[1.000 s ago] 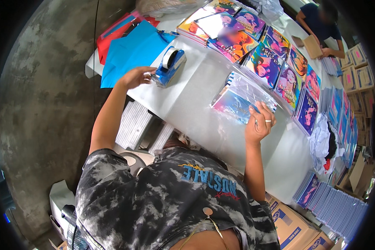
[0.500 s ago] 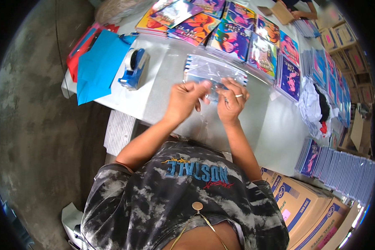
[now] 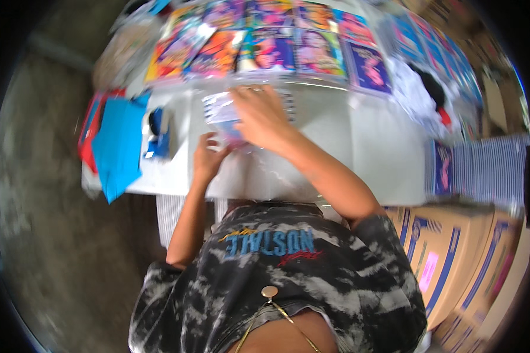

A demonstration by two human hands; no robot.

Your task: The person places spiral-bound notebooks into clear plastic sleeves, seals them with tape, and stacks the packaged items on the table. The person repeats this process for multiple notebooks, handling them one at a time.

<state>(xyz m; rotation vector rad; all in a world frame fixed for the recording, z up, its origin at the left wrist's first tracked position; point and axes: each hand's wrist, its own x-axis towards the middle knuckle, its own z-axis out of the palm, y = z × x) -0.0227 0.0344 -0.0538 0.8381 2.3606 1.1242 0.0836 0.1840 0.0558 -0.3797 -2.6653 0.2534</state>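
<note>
A spiral-bound notebook in clear plastic wrap point(image 3: 217, 113) lies flat in front of me; its striped spiral ends show at both sides. My right hand point(image 3: 258, 113), with a ring on one finger, reaches across and rests on top of it, hiding its middle. The fingers stretch toward its far edge. At the near left corner my left hand point(image 3: 209, 157) is close to the wrap, thumb and fingers apart. Blur hides whether it pinches any film. A blue tape dispenser point(image 3: 158, 139) stands to the left.
Rows of colourful notebooks point(image 3: 269, 52) line the table's far side. Blue sheets point(image 3: 119, 144) overhang the left edge. Crumpled white plastic point(image 3: 415, 97) and a notebook stack point(image 3: 490, 167) sit at right. Cardboard boxes point(image 3: 447, 259) stand below, right of me.
My hands have separated: the right has moved far and left over the wrapped notebook, the left down to its near left corner. The head view has shifted.
</note>
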